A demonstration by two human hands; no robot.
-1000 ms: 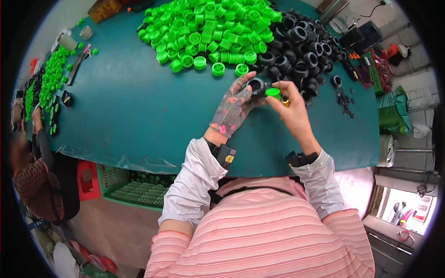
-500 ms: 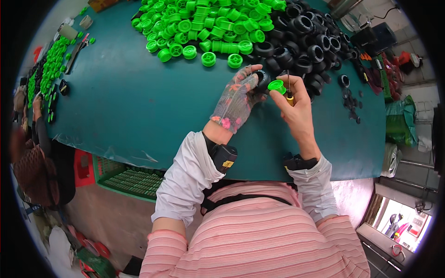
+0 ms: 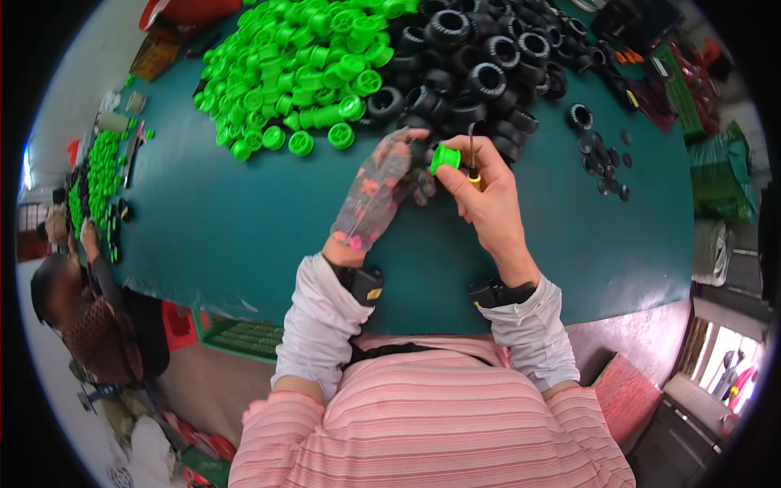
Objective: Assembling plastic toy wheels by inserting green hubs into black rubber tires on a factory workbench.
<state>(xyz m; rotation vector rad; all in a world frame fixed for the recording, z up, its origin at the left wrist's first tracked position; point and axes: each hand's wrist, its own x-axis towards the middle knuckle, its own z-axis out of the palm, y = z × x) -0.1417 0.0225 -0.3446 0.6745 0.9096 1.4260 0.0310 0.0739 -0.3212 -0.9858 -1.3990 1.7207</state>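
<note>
Right hand (image 3: 488, 191) pinches a small green plastic wheel hub (image 3: 445, 157) and a thin yellow-handled metal tool (image 3: 472, 154) above the teal surface (image 3: 244, 228). Gloved left hand (image 3: 376, 195), fingers curled, touches a black rubber tyre (image 3: 416, 154) beside it. Risk: a shallow pinch may drop the hub into the far piles.

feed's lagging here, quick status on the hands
Right hand holds green hub and thin tool. Gloved left hand at black tyre. Tyre pile close ahead.
</note>
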